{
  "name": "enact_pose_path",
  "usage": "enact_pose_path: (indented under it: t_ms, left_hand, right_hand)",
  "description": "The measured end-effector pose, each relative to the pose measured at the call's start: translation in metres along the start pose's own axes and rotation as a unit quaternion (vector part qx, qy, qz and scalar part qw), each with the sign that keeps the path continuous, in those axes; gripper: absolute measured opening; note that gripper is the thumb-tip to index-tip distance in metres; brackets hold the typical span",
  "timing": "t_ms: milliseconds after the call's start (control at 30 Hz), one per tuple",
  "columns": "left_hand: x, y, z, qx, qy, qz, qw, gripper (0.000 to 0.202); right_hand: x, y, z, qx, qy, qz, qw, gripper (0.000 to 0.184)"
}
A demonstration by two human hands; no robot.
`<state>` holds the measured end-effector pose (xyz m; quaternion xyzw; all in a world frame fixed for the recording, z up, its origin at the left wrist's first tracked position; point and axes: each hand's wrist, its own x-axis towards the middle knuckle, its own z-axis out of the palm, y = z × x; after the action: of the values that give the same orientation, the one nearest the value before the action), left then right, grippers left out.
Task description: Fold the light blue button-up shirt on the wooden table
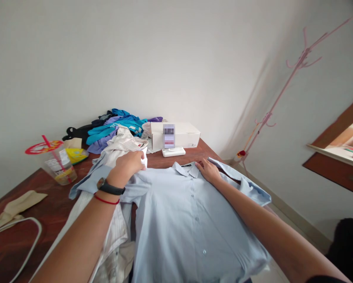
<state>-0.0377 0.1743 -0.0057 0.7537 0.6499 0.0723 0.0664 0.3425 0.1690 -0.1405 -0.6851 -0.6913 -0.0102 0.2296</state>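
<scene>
A light blue button-up shirt (182,220) lies front-up on the dark wooden table (13,243), collar away from me. My left hand (129,167) is closed in a grip at the shirt's left shoulder, with a bit of white cloth showing at the fingertips; a black wristband and red string are on that wrist. My right hand (209,171) rests flat with fingers spread on the shirt's right shoulder beside the collar (188,168). A cream striped garment (117,232) lies partly under the blue shirt on the left.
A heap of blue, purple and black clothes (114,127) sits at the back. A white box (176,135) stands behind the collar. A plastic cup with a red lid (56,163) is at the left. A pink coat stand (282,90) is by the wall.
</scene>
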Motion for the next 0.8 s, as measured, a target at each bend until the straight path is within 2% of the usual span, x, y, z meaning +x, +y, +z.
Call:
enact_pose_path:
  t_ms: [133, 200, 300, 367, 433, 500, 600, 700, 800]
  left_hand:
    - [-0.011, 0.004, -0.012, 0.048, 0.030, -0.022, 0.998, 0.044]
    - [-0.018, 0.020, -0.012, 0.055, 0.068, 0.015, 0.996, 0.040]
    - [-0.028, 0.057, 0.006, -0.018, 0.101, 0.178, 0.979, 0.043]
    - [-0.032, 0.080, 0.031, -0.091, 0.050, 0.310, 0.945, 0.053]
    - [-0.035, 0.094, 0.062, -0.091, 0.005, 0.378, 0.921, 0.063]
    - [-0.035, 0.097, 0.093, -0.059, -0.030, 0.378, 0.923, 0.069]
    - [-0.034, 0.090, 0.127, -0.031, -0.083, 0.311, 0.946, 0.076]
    - [-0.034, 0.084, 0.141, -0.034, -0.106, 0.275, 0.955, 0.081]
    - [-0.034, 0.085, 0.143, -0.039, -0.108, 0.276, 0.954, 0.082]
  right_hand:
    - [-0.001, -0.001, 0.001, -0.001, 0.010, -0.001, 1.000, 0.038]
    - [0.000, -0.001, 0.002, -0.001, 0.009, -0.006, 1.000, 0.039]
    - [0.001, 0.001, 0.004, -0.006, 0.014, -0.029, 0.999, 0.039]
    - [0.003, 0.003, 0.005, -0.007, 0.024, -0.047, 0.999, 0.037]
    - [0.004, 0.005, 0.007, -0.004, 0.034, -0.060, 0.998, 0.035]
    - [0.005, 0.007, 0.008, 0.001, 0.043, -0.065, 0.997, 0.034]
    - [0.005, 0.008, 0.010, 0.014, 0.053, -0.064, 0.996, 0.035]
    - [0.006, 0.011, 0.011, 0.039, 0.060, -0.060, 0.996, 0.037]
    - [0.009, 0.016, 0.012, 0.069, 0.056, -0.051, 0.995, 0.040]
